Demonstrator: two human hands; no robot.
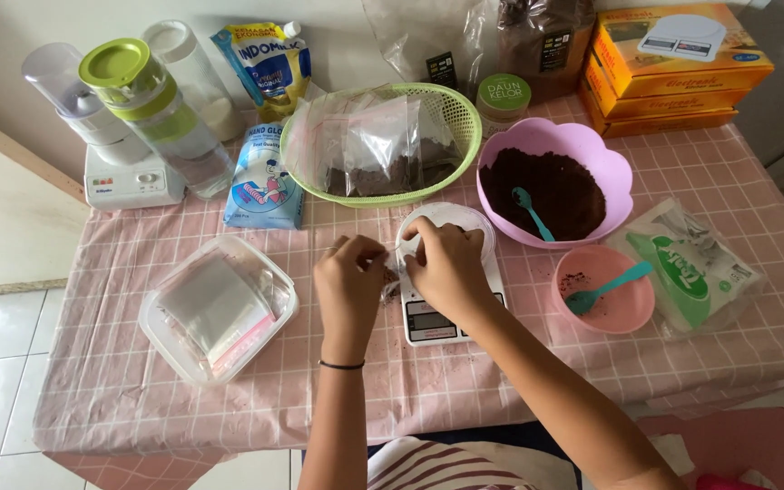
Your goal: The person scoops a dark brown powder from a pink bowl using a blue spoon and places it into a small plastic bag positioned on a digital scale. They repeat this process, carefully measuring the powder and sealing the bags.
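My left hand (348,279) and my right hand (445,263) meet over the near edge of a white kitchen scale (428,322). Together they pinch a small clear plastic bag (394,257) holding a little dark brown powder; most of the bag is hidden by my fingers. The scale's round platform (451,216) shows just behind my right hand. A purple flower-shaped bowl (592,150) of dark powder with a teal spoon (531,211) stands to the right.
A small pink bowl (605,313) with a teal spoon lies right of the scale, beside a green-and-white pouch (696,268). A clear tub (215,308) of empty bags sits left. A green basket (455,113) of filled bags, a blender (129,118) and orange boxes (673,63) line the back.
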